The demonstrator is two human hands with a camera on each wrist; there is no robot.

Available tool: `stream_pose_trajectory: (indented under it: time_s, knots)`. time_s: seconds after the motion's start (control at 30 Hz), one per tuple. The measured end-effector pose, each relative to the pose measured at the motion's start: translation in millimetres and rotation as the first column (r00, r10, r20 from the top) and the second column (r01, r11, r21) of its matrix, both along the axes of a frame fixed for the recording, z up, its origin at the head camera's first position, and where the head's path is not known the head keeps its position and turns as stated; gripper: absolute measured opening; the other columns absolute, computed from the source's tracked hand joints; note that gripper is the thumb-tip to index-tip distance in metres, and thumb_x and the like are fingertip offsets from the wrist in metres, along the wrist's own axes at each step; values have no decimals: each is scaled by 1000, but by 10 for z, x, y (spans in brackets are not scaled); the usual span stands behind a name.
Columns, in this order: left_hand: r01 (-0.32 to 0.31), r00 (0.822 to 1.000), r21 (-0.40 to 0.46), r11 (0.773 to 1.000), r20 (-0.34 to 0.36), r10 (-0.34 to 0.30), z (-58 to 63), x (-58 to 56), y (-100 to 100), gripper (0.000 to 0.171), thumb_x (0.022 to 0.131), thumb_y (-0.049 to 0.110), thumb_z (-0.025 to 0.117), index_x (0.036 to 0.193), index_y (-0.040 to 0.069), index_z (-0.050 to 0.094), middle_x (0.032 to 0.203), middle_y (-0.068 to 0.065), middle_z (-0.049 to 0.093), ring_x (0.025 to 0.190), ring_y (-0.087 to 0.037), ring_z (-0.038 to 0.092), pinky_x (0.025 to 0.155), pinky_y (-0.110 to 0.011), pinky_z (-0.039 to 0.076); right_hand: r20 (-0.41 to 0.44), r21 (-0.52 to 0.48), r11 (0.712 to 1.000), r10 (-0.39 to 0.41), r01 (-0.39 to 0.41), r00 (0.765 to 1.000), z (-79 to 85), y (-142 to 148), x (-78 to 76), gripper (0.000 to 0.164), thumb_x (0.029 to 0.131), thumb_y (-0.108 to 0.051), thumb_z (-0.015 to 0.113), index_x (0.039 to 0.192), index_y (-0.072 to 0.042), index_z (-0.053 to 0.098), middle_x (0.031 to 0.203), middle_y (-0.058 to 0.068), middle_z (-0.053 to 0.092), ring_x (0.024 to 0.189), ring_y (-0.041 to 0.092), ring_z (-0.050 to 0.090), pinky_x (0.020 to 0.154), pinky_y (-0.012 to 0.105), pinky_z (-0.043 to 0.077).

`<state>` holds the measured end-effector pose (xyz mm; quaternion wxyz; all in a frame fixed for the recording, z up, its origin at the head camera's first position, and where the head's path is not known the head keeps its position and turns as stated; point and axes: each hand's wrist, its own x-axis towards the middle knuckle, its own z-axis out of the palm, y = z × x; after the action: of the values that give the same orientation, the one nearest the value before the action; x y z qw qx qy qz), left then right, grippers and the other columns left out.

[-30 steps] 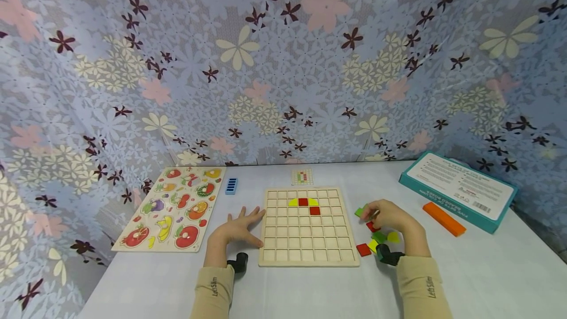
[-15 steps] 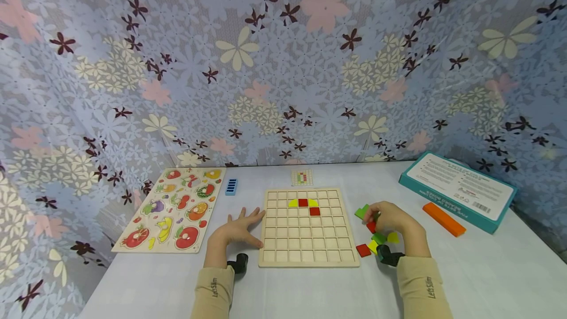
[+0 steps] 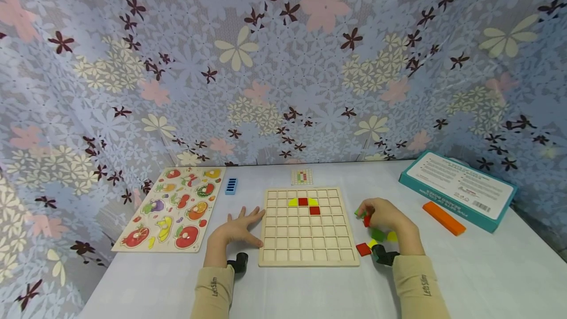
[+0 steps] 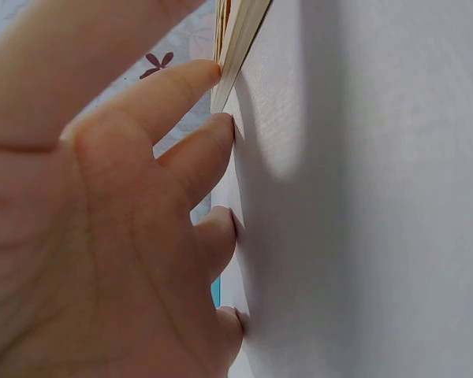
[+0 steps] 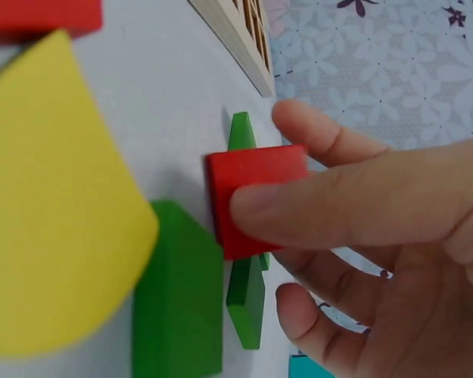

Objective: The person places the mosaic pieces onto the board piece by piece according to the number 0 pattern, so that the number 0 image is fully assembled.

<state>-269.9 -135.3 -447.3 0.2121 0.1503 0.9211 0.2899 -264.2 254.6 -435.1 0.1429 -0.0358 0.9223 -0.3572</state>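
My right hand (image 3: 386, 215) pinches a red square tile (image 5: 260, 164) between thumb and fingers. Below and beside it on the cloth lie green tiles (image 5: 178, 303), a yellow tile with a curved edge (image 5: 55, 213) and another red tile (image 3: 363, 249). A wooden grid board (image 3: 275, 242) sits in the middle. In its upper rows are red squares (image 3: 314, 210) and yellow pieces (image 3: 293, 202) with a curved side. My left hand (image 3: 236, 230) lies with fingers spread at the board's left edge, thumb and fingertips right at the rim.
Behind the board lies a small pattern card (image 3: 302, 177), with a blue piece (image 3: 231, 186) left of it. A fruit puzzle board (image 3: 177, 210) lies at the left. At the right are a teal box (image 3: 460, 186) and an orange bar (image 3: 444, 218).
My right hand has picked the red tile off the cloth and shifted slightly left and up with it. The left hand stays in place at the board.
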Motion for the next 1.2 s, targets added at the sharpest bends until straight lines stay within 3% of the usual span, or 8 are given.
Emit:
stream_pose_trajectory:
  time_s: [0.23, 0.5, 0.83, 1.2]
  knots:
    - [5, 1000, 4, 1000, 0, -5, 15, 7, -3, 93, 66, 24, 81, 145, 16, 32, 153, -6, 20, 140, -37, -3, 105, -62, -13, -79, 4, 999, 33, -33, 996, 22, -51, -9, 26, 71, 10, 63, 92, -5, 62, 76, 7, 49, 73, 22, 46, 64, 31, 39]
    - [0, 1000, 3, 1000, 10, 0, 29, 12, 1, 93, 66, 23, 81, 145, 17, 32, 153, -6, 20, 141, -37, -3, 106, -62, -13, -133, -26, 999, 21, -25, 991, 28, -121, -60, 25, 76, 3, 67, 99, -4, 61, 88, 8, 59, 78, 21, 52, 70, 33, 48]
    - [-6, 1000, 3, 1000, 17, 6, 1, -2, 9, 92, 67, 24, 81, 145, 18, 32, 153, -4, 20, 141, -35, -3, 106, -61, -13, -181, -80, 996, 17, -32, 983, 19, -239, -102, 28, 77, -4, 71, 102, -3, 58, 80, 6, 60, 69, 18, 53, 61, 28, 47]
    - [-12, 1000, 11, 1000, 18, 12, 15, 12, 11, 92, 66, 22, 81, 145, 17, 32, 153, -5, 20, 141, -36, -4, 106, -61, -14, -259, -96, 993, 46, -73, 965, 6, -423, -101, 20, 77, -8, 73, 87, -5, 55, 73, 3, 60, 65, 16, 53, 59, 28, 44]
